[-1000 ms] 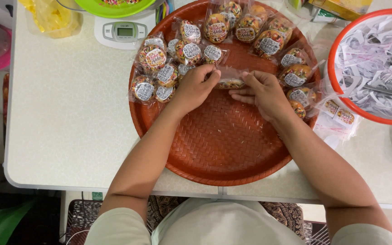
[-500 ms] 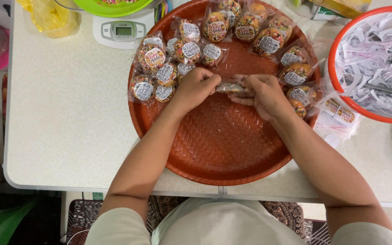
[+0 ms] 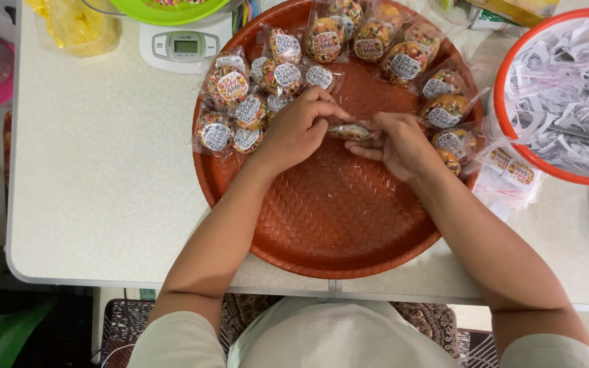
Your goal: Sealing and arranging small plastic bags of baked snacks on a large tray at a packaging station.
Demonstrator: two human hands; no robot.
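Both hands meet over the middle of a round, brown woven tray (image 3: 322,225), working one small clear-wrapped cookie packet (image 3: 351,131) held between them just above the weave. The left hand (image 3: 299,128) pinches the packet's left end with curled fingertips, and the right hand (image 3: 393,142) pinches the other end, fingers folded in around it; that two-ended grip looks suited to pulling the wrapper taut or closing it, though the small film edge is too fine to read. Finished packets with round labels (image 3: 253,109) lie in a clump by the left hand, and a second run of labelled packets (image 3: 403,61) curves along the tray's far and right rim, which leaves the near half of the tray bare for the forearms and for setting things down. The tray's near edge overhangs the bench (image 3: 97,177) slightly, close to the person's lap. Past the far rim stand a white kitchen scale (image 3: 182,48) and a green bowl (image 3: 165,8); to the right, an orange-rimmed basin of shredded white paper (image 3: 567,88) sits just beside the tray, with loose labelled bags (image 3: 512,174) wedged between them, so room is tight on that side and open to the left.
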